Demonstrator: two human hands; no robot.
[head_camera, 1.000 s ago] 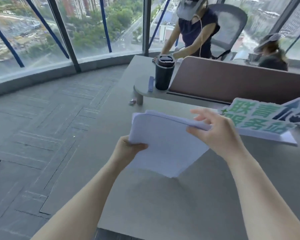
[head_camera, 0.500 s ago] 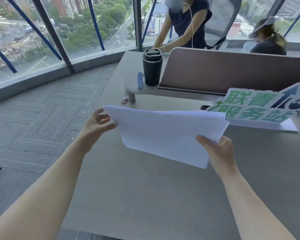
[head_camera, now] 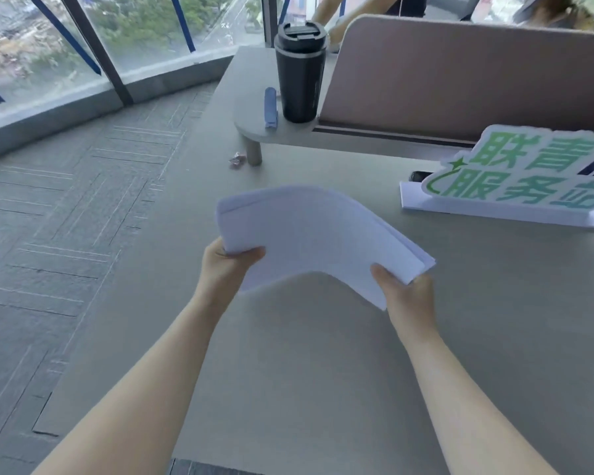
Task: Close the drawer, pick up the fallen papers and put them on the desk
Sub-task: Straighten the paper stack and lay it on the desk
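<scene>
A stack of white papers (head_camera: 316, 231) arches upward above the grey desk (head_camera: 323, 371), held at both ends. My left hand (head_camera: 225, 269) pinches its near left corner, thumb on top. At the near right corner my right hand (head_camera: 408, 296) grips the stack's edge. The bowed middle is off the desktop; I cannot tell whether the far edge touches it. No drawer is in view.
A black travel mug (head_camera: 300, 70) and a blue pen (head_camera: 271, 106) sit on a raised shelf (head_camera: 254, 128) at the back. A green-lettered sign (head_camera: 525, 176) stands at right, a brown partition (head_camera: 460, 77) behind it. A small wrapper (head_camera: 237, 159) lies by the shelf leg. People work beyond the partition.
The papers came down closer to the desk and now bow upward. My left hand moved from the far left corner to the near left corner and closed on it.
</scene>
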